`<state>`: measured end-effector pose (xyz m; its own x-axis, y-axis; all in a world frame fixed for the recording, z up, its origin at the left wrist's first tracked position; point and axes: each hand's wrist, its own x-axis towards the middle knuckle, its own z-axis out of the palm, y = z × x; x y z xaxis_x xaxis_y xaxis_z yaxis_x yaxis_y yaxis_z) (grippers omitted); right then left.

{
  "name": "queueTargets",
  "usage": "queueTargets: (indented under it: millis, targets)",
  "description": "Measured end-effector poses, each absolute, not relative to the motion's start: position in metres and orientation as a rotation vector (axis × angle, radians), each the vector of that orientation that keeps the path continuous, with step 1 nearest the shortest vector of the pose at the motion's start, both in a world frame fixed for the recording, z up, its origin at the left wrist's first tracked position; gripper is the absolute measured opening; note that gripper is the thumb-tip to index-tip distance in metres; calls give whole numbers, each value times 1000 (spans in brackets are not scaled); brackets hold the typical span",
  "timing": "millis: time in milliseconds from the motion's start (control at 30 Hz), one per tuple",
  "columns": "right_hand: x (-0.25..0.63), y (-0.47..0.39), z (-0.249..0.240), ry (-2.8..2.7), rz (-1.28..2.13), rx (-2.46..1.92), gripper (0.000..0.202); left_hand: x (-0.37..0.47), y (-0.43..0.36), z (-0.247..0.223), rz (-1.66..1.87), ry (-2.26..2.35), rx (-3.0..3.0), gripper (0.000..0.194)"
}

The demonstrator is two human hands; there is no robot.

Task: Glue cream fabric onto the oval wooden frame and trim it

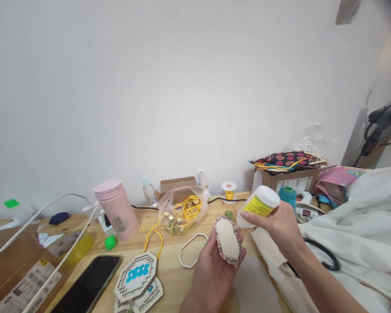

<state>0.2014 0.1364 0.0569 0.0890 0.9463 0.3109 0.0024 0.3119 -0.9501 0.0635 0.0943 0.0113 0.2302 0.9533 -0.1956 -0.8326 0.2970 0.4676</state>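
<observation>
My left hand (213,271) is wrapped around an oval ornament (228,240) with a plain cream middle and a patterned, pierced rim. Tipped toward it, a white plastic bottle with a yellow label (259,204) is gripped in my right hand (285,226). The bottle's mouth points down by the ornament's upper right edge; my fingers and the angle hide whether it touches. Behind my left hand, a thin wooden outline frame (182,256) lies on the table. To the left are stacked octagonal wooden ornaments (137,276), the top one with blue shapes and a yellow cord (159,243).
On the left stand a pink tumbler (117,211), a phone (87,282), a green cap (110,242), yellow tape (76,248) and a cardboard box (22,278). A plastic bag of gold bells (174,221) sits behind. White cloth (361,234) and a filled box (288,178) are right.
</observation>
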Motion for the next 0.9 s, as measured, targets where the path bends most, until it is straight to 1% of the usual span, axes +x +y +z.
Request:
queueTargets:
  millis: [267,433,667,900]
  targets:
    - [205,140,53,-1332,835,-1020,32,65,95,11,1220,493,329,36]
    - [206,138,56,-1434,881,-967,33,63,96,9,1253,478,300,38]
    - [207,140,56,-1392,676,-1031,32,63,95,9,1214,489,303,38]
    - [209,138,58,-1478,785,-983,31,60,95,8,1221,477,293,37]
